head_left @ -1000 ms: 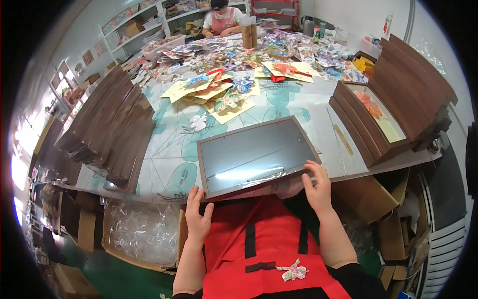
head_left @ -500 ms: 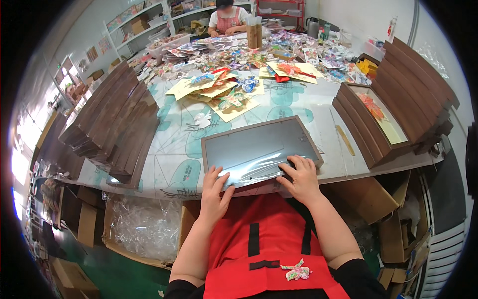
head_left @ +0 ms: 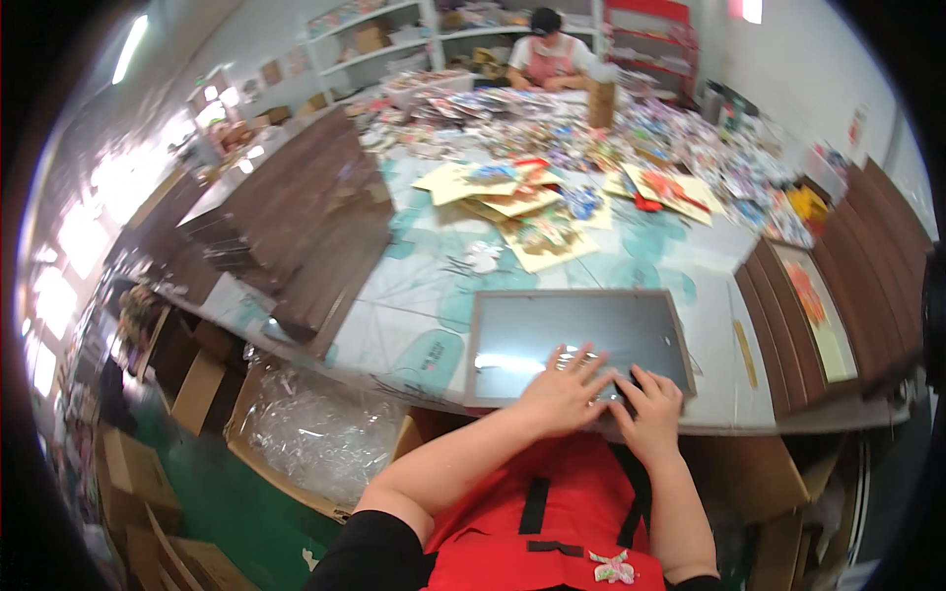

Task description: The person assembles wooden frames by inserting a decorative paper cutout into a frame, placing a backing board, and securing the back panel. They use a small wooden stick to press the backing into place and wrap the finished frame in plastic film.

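A shallow dark-brown rectangular frame (head_left: 474, 340) lies flat near the front edge of the table. Its glossy grey panel (head_left: 552, 320) reflects the light. My left hand (head_left: 570, 392) reaches across to the panel's lower right part, its fingers spread flat over the surface. Close beside it, my right hand (head_left: 650, 409) rests at the lower right corner with fingers bent and apart. Bright, wrinkled glare shows between the two hands; whether a loose film is there I cannot tell.
Stacked brown frames stand at left (head_left: 286, 207) and right (head_left: 867, 286); one on the right holds an orange cutout. Cream cards (head_left: 552, 258) with colourful cutouts lie behind. A yellowish strip (head_left: 744, 353) is at right. A box of clear plastic (head_left: 320, 433) sits below. A person (head_left: 552, 59) sits opposite.
My left hand has moved right across the panel, from its lower left part to beside my right hand. The whole view has shifted, so the table appears further right and lower.
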